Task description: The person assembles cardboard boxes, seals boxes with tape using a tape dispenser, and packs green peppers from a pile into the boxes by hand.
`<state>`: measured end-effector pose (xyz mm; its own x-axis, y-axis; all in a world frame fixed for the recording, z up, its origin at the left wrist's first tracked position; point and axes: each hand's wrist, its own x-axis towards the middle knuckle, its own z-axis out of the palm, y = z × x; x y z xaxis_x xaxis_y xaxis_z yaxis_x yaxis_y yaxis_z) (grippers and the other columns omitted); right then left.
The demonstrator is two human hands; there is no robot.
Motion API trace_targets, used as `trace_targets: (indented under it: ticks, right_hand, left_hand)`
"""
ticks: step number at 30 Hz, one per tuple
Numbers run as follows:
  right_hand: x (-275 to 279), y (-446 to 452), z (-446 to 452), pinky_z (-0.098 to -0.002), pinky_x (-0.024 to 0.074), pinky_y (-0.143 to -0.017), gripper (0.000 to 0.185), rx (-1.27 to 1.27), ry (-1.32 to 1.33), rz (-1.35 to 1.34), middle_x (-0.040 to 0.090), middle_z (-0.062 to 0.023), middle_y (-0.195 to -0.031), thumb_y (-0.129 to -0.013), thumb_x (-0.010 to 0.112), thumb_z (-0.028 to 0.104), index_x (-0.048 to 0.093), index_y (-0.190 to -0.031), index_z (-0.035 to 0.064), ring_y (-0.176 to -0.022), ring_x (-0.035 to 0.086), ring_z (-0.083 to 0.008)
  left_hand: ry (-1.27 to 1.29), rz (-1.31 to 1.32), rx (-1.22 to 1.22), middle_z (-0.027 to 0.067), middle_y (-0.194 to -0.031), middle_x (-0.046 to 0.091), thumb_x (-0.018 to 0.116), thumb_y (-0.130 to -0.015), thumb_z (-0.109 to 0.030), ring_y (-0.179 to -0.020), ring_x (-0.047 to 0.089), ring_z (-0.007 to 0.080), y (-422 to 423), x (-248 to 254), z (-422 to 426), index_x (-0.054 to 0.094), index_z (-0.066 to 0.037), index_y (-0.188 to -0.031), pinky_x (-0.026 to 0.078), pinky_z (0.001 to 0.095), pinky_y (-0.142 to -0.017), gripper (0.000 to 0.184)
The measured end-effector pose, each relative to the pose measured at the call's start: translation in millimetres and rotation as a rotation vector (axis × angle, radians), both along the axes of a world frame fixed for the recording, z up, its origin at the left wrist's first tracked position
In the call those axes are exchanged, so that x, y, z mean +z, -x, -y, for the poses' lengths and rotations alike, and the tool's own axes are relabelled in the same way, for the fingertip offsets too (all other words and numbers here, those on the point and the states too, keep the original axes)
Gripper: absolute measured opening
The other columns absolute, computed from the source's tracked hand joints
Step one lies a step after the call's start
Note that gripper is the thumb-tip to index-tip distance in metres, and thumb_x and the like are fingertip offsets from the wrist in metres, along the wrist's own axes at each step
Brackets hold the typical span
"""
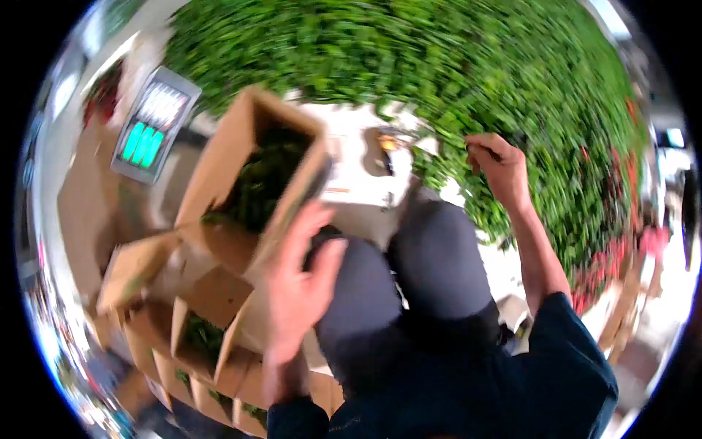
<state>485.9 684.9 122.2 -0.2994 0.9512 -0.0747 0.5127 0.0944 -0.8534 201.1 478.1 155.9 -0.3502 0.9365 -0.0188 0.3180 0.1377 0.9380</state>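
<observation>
- Beside the cardboard box (223, 150), the left hand (301, 282) spreads, apparently empty.
- Over greens (351, 51) spread ahead, the right hand (501, 164) curls; contents cannot be told.
- Likely picking; next calls for careful pinching.

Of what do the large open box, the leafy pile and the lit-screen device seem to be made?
The large open box looks like matt cardboard: plain brown, thin walls. The leafy pile seems to be plant leaves: green, overlapping; blur hides their finish. The lit-screen device has a smooth grey frame, perhaps plastic or metal; its flat screen could be glass or plastic.
</observation>
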Motion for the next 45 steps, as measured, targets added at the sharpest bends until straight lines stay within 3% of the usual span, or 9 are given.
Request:
trace_targets:
  ticks: [10, 14, 18, 22, 25, 28, 35, 40, 45]
  right_hand:
    - [-207, -536, 335, -0.0358, 0.0547, -0.082, 0.024, -1.033, 0.213, 0.609, 0.074, -0.0167, -0.093, -0.08, 0.062, 0.01, 0.075, -0.099, 0.0031, -0.087, 0.071, -0.0292]
    - [-166, -566, 437, -0.0423, 0.0531, -0.09, 0.034, -1.132, 0.704, 1.095, 0.072, -0.0175, -0.103, -0.082, 0.059, 0.014, 0.071, -0.113, 0.0044, -0.102, 0.068, -0.032]
    - [-141, -487, 379, -0.0467, 0.047, -0.099, 0.046, -1.111, 0.395, 1.32, 0.058, -0.0211, -0.128, -0.085, 0.053, 0.009, 0.058, -0.13, 0.0074, -0.12, 0.055, -0.0378]
    - [-209, -370, 256, -0.0433, 0.0541, -0.069, 0.032, -0.767, 0.263, 0.408, 0.069, -0.0196, -0.084, -0.088, 0.063, 0.012, 0.061, -0.118, 0.002, -0.074, 0.067, -0.0384]
    - [-267, -244, 159, -0.0435, 0.0554, -0.079, 0.037, -0.495, 0.449, 0.307, 0.073, -0.0194, -0.09, -0.087, 0.071, 0.021, 0.062, -0.116, 0.0017, -0.086, 0.07, -0.0383]
    - [-330, -172, 112, -0.0469, 0.0516, -0.091, 0.052, -0.423, 0.56, 0.426, 0.066, -0.0246, -0.116, -0.086, 0.068, 0.029, 0.053, -0.127, 0.0, -0.105, 0.065, -0.0394]
    - [-333, -134, 90, -0.0474, 0.0502, -0.089, 0.032, -0.599, 0.647, 0.288, 0.064, -0.0269, -0.104, -0.079, 0.066, 0.015, 0.062, -0.105, -0.0033, -0.101, 0.062, -0.0423]
    - [-330, -128, 57, -0.046, 0.0509, -0.088, 0.038, -0.642, 0.397, 0.054, 0.063, -0.0266, -0.1, -0.079, 0.062, 0.007, 0.058, -0.115, -0.0047, -0.096, 0.062, -0.0423]
    - [-342, -117, 12, -0.0392, 0.0518, -0.091, 0.055, -0.398, 0.683, 0.367, 0.066, -0.0272, -0.112, -0.079, 0.064, 0.02, 0.056, -0.129, -0.0012, -0.104, 0.065, -0.0373]
  left_hand:
    - [0.221, -0.126, -0.253, 0.0131, -0.11, 0.069, 0.061, -0.097, -0.004, -0.101, 0.065, 0.0193, 19, 2, -42, 0.058, 0.001, -0.132, 0.05, 0.0305, -0.091, 0.035]
    - [0.209, -0.252, -0.715, 0.0167, -0.112, 0.069, 0.061, -0.098, -0.009, -0.103, 0.067, 0.0221, -47, 9, -110, 0.058, 0.001, -0.131, 0.053, 0.0331, -0.088, 0.035]
    - [0.587, -0.093, -0.87, 0.0215, -0.124, 0.064, 0.065, -0.093, -0.019, -0.106, 0.068, 0.0291, -98, -86, -168, 0.053, 0.001, -0.135, 0.053, 0.0365, -0.091, 0.048]
    - [0.485, -0.413, -1.02, 0.024, -0.129, 0.06, 0.068, -0.088, -0.019, -0.118, 0.06, 0.0374, -167, -201, -215, 0.054, 0.0, -0.135, 0.047, 0.0413, -0.102, 0.053]
    - [0.379, -0.525, -0.924, 0.0252, -0.139, 0.051, 0.071, -0.084, -0.015, -0.128, 0.05, 0.0408, -210, -278, -240, 0.053, 0.003, -0.134, 0.04, 0.0437, -0.109, 0.056]
    - [0.521, -0.48, -0.693, 0.0211, -0.153, 0.036, 0.08, -0.076, -0.017, -0.137, 0.041, 0.0383, -232, -313, -252, 0.039, -0.004, -0.147, 0.037, 0.0454, -0.113, 0.083]
    - [0.659, -0.571, -0.664, 0.0289, -0.154, 0.025, 0.091, -0.064, -0.025, -0.14, 0.034, 0.0449, -241, -338, -256, 0.02, -0.012, -0.156, 0.033, 0.0484, -0.115, 0.117]
    - [0.567, -0.528, -0.533, 0.031, -0.146, 0.032, 0.09, -0.065, -0.024, -0.131, 0.041, 0.0477, -248, -347, -242, 0.026, -0.011, -0.153, 0.038, 0.0509, -0.109, 0.11]
    - [0.595, -0.48, -0.404, 0.0327, -0.139, 0.041, 0.088, -0.065, -0.022, -0.132, 0.038, 0.0448, -252, -352, -232, 0.03, -0.006, -0.151, 0.035, 0.0473, -0.111, 0.105]
